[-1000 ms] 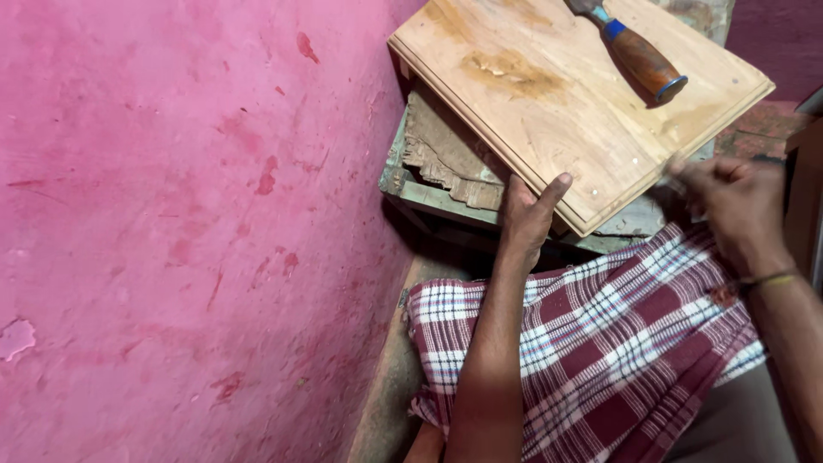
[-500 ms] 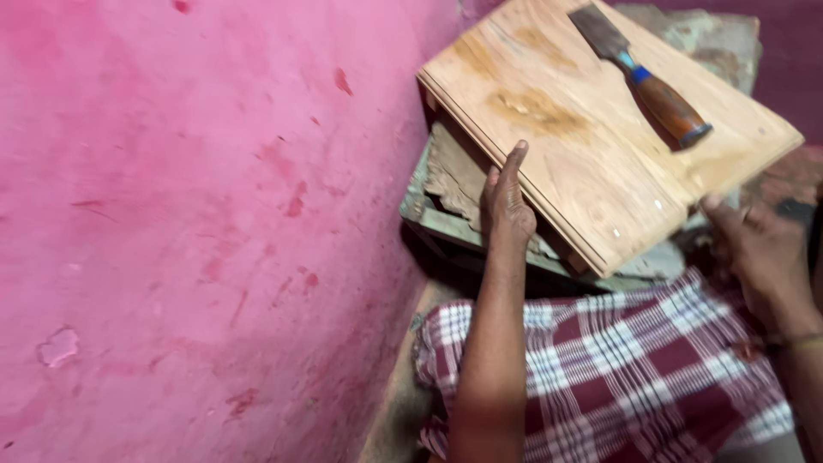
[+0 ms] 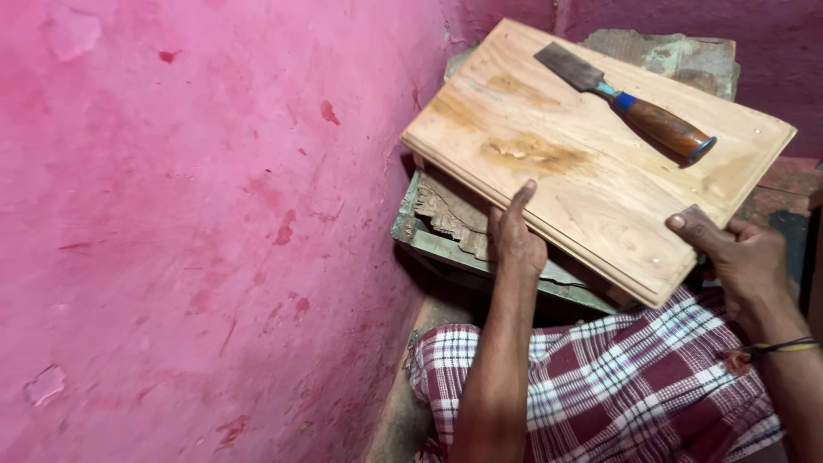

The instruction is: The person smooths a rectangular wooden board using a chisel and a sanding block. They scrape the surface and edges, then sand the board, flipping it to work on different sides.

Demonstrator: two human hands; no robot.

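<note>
A pale wooden board (image 3: 591, 163) lies tilted on a worn green bench (image 3: 446, 244), stained in its middle. On the board rests a chisel (image 3: 626, 99) with a flat steel blade, a blue ferrule and a brown wooden handle. My left hand (image 3: 514, 240) grips the board's near long edge, thumb on top. My right hand (image 3: 737, 257) holds the board's near right corner, thumb pressed on its surface. A carved dark wood piece (image 3: 454, 214) shows under the board.
A pink, chipped wall (image 3: 197, 223) fills the left side, close to the bench. A red-and-white checked cloth (image 3: 600, 377) covers my lap below the board. A grey stone slab (image 3: 677, 56) lies behind the board.
My right hand has come onto the board's near right corner. My left hand has closed around the board's edge. The view has shifted so the board sits more central.
</note>
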